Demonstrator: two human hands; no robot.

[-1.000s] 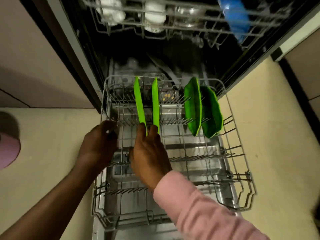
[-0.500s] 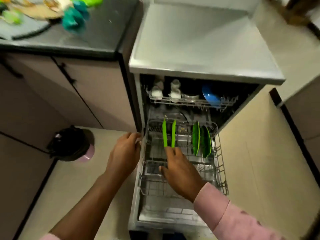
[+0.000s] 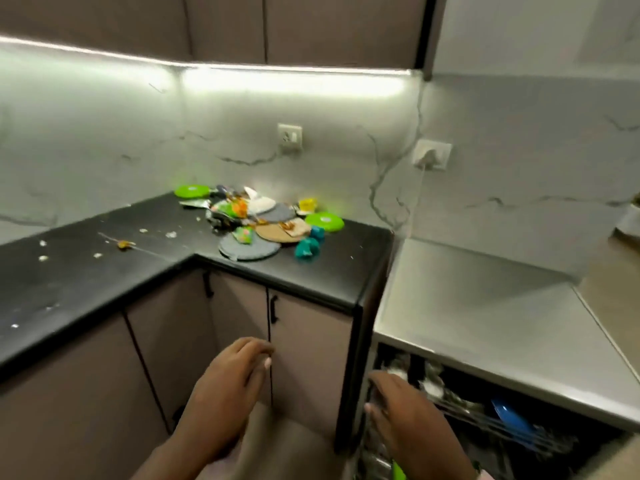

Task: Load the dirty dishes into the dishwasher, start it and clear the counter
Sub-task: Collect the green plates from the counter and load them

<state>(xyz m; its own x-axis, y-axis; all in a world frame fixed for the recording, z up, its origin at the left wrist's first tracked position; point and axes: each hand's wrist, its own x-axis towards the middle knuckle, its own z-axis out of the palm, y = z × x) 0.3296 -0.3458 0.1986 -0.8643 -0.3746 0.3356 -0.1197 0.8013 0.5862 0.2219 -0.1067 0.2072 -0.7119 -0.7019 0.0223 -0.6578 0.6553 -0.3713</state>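
The open dishwasher (image 3: 502,362) sits at the lower right under a grey steel top; its upper rack holds a blue dish (image 3: 512,415) and pale cups. A green plate edge (image 3: 398,472) peeks out below my right hand. A pile of dirty dishes lies in the corner of the black counter (image 3: 311,271): two green plates (image 3: 324,222) (image 3: 192,191), grey round mats (image 3: 247,249), a brown plate (image 3: 282,232), teal cups (image 3: 306,249). My left hand (image 3: 225,393) hangs empty before the cabinet doors. My right hand (image 3: 405,414) hovers empty at the dishwasher's left edge.
Crumbs and food scraps are scattered over the left stretch of the counter (image 3: 104,244). Two wall sockets (image 3: 290,137) (image 3: 432,154) sit on the marble backsplash, one with a plug. Brown cabinet doors with black handles (image 3: 273,308) stand below the counter.
My view has swung up from the lower rack to the counter. Both hands have come away from the rack and its green plates and now hang higher, empty.
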